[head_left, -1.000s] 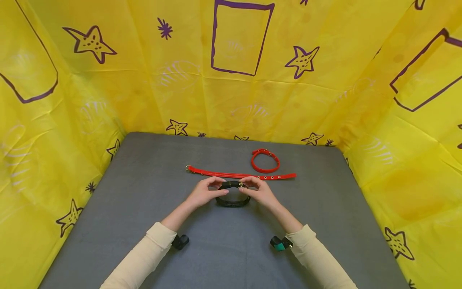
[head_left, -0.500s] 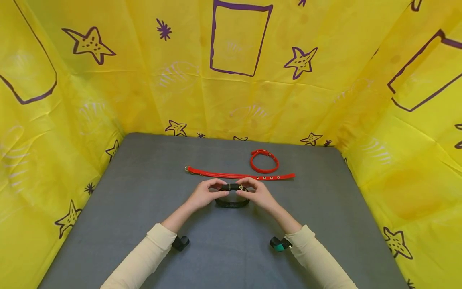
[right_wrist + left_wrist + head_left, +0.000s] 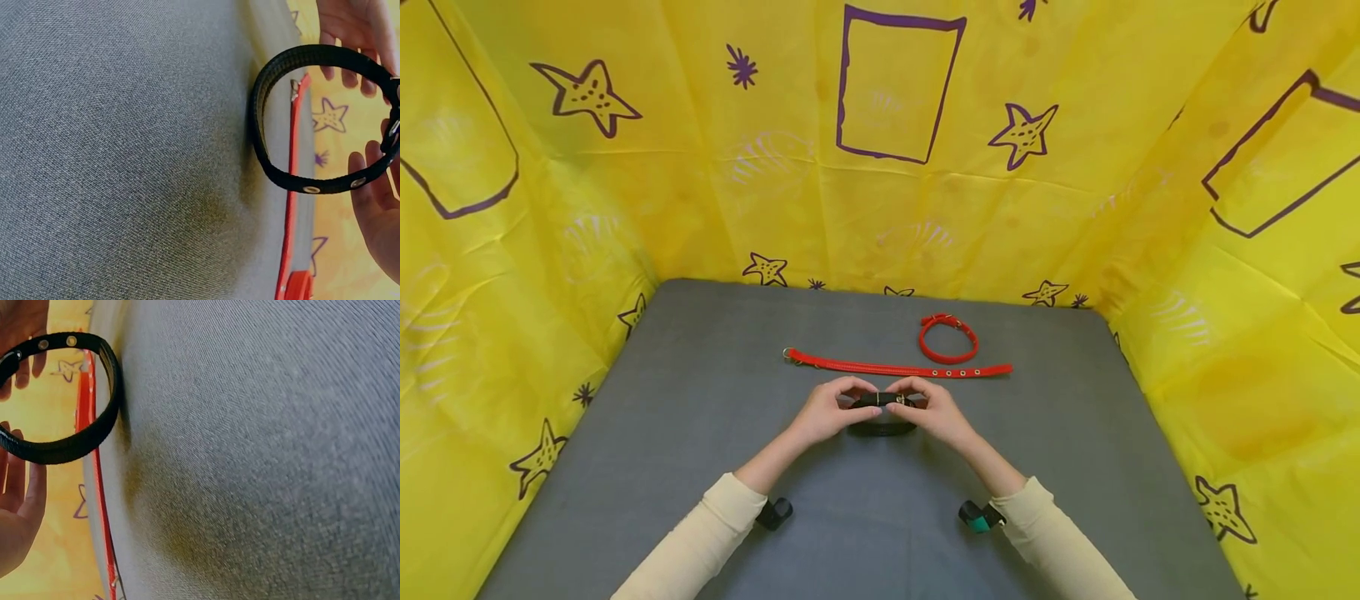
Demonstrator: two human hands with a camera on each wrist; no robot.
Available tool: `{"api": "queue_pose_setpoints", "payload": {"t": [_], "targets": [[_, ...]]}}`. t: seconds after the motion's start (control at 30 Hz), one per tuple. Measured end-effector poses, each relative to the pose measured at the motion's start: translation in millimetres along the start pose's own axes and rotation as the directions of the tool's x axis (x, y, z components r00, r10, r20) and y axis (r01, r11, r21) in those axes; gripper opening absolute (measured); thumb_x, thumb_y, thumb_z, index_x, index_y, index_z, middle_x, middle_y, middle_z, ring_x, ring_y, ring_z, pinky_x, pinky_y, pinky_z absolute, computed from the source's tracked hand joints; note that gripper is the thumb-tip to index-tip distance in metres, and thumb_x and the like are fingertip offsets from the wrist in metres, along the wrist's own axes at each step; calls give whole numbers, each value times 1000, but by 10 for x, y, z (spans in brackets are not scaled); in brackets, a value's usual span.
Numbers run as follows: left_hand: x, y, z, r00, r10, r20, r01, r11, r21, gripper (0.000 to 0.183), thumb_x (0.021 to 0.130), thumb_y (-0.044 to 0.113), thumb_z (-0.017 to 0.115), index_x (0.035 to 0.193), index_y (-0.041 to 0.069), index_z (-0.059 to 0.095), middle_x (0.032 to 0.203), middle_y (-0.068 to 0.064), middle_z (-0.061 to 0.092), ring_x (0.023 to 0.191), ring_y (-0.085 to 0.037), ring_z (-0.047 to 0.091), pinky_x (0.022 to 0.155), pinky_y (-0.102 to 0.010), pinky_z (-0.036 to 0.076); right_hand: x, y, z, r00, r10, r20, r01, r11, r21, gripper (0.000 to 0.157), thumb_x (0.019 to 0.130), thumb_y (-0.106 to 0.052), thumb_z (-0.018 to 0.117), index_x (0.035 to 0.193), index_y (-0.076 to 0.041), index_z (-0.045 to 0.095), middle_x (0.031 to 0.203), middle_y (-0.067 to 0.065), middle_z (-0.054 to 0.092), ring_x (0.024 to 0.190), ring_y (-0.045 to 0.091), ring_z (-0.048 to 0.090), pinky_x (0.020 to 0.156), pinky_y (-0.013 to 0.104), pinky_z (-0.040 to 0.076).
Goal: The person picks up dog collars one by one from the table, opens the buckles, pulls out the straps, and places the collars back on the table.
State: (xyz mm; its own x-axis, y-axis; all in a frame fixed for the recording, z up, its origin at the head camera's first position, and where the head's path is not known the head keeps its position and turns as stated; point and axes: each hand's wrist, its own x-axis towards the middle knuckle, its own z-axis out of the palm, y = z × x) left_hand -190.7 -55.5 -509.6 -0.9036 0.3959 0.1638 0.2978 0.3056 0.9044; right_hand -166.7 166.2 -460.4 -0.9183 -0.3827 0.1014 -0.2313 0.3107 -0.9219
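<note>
A black collar with a gold-coloured buckle (image 3: 883,400), closed into a loop, is held between both hands near the middle of the table. My left hand (image 3: 823,412) pinches it beside the buckle with thumb and fingers. On the buckle's other side my right hand (image 3: 942,414) grips the band the same way. In the wrist views the loop of the black collar (image 3: 75,447) stands upright with its far side close to the grey cloth. Metal eyelets (image 3: 311,189) line the part near my right hand. Fingers partly cover the buckle.
Beyond the hands, a red collar (image 3: 880,367) lies stretched out, with a ring at its left end and several eyelets toward the right. Behind it lies a second red collar (image 3: 949,360), buckled into a circle. Yellow patterned cloth walls (image 3: 700,200) surround the grey table (image 3: 662,433).
Both hands have drawn slightly closer together around the buckle and sit a little lower in view. The black loop has tilted and looks narrower from above. The red collars stay put.
</note>
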Motion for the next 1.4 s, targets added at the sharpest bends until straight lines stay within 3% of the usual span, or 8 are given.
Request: {"api": "queue_pose_setpoints", "payload": {"t": [0.27, 0.67, 0.97, 1.13, 1.4], "targets": [[-11, 41, 58, 999, 39, -34, -40, 999, -26, 27, 82, 25, 80, 107, 17, 72, 104, 2, 69, 92, -19, 63, 83, -43, 53, -24, -21, 25, 1000, -9, -13, 9, 1000, -13, 23, 89, -7, 71, 110, 2, 66, 109, 13, 66, 105, 29, 59, 91, 48, 49], [-7, 48, 55, 996, 84, -34, -85, 996, -6, 24, 85, 26, 78, 107, 18, 71, 104, 5, 68, 96, -15, 63, 83, -38, 53, -26, 37, 66, 999, -25, -27, 26, 1000, 13, 21, 90, -6, 70, 108, 3, 66, 107, 15, 67, 102, 30, 61, 88, 49, 50], [-6, 30, 52, 996, 82, -20, -82, 996, 29, 24, 86, 25, 77, 108, 18, 70, 104, 5, 68, 94, -13, 62, 83, -33, 53, -28, 59, 73, 999, -9, -38, 10, 999, 32, 20, 89, -6, 71, 107, 2, 67, 106, 13, 67, 100, 25, 61, 87, 41, 51], [-3, 17, 57, 997, 82, -12, -81, 996, 32, 24, 87, 25, 76, 108, 18, 70, 104, 5, 68, 93, -13, 62, 83, -33, 53, -27, 83, 76, 999, 4, -46, -1, 997, 75, 21, 89, -5, 71, 107, 4, 67, 106, 15, 67, 98, 23, 60, 88, 51, 49], [0, 11, 55, 997, 73, -7, -73, 997, 29, 24, 87, 24, 76, 108, 17, 69, 103, 5, 67, 93, -13, 62, 83, -35, 53, -21, 136, 75, 998, -4, -56, 11, 993, 118, 21, 89, -5, 70, 107, 5, 66, 106, 17, 67, 97, 15, 60, 87, 49, 49]]}}
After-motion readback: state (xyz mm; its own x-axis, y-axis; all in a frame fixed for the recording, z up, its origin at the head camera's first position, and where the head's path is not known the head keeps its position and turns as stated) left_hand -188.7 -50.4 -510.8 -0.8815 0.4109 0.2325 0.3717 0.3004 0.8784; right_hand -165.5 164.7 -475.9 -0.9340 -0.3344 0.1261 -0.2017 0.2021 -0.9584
